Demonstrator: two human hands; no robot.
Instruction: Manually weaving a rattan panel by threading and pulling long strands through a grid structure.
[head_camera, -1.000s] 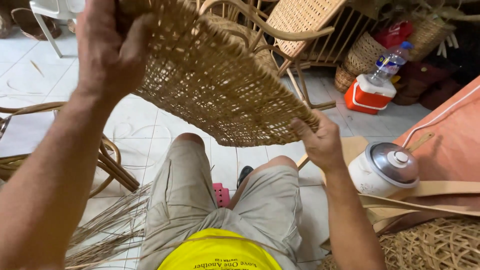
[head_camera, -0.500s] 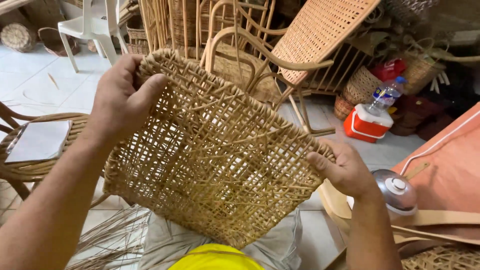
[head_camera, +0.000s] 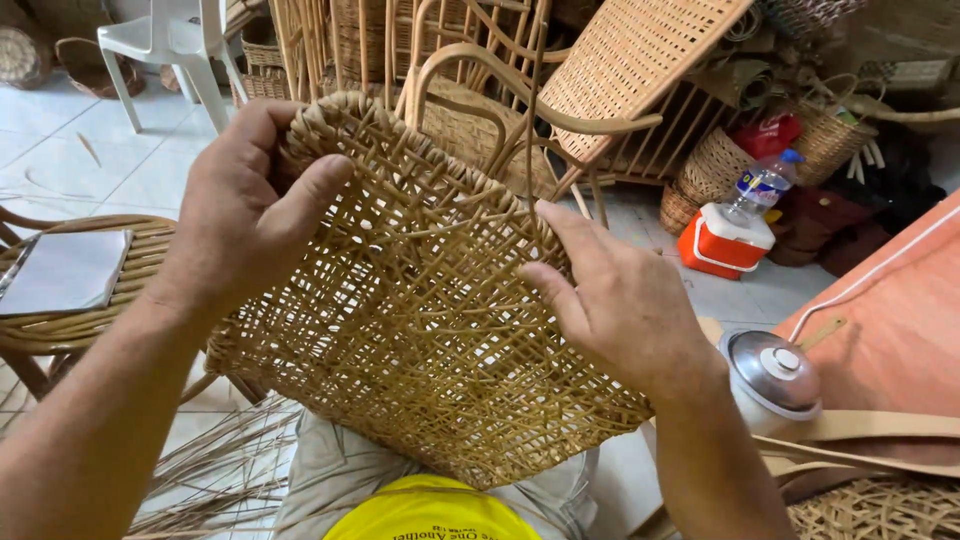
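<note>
A round rattan side table (head_camera: 95, 325) at far left carries a flat grey sheet (head_camera: 62, 270). The left hand (head_camera: 245, 215) clamps the upper left corner of the woven cane panel (head_camera: 420, 320), thumb over its thick braided rim. The panel is held above the lap, tilted, its long axis running from upper left down to lower right. The right hand (head_camera: 620, 300) lies spread on its face, fingers pressing the weave. Further right sits an orange cooler box with a white lid (head_camera: 725, 243), a clear bottle with a blue cap (head_camera: 760, 187) above it, then a steel-lidded pot (head_camera: 775, 380)
</note>
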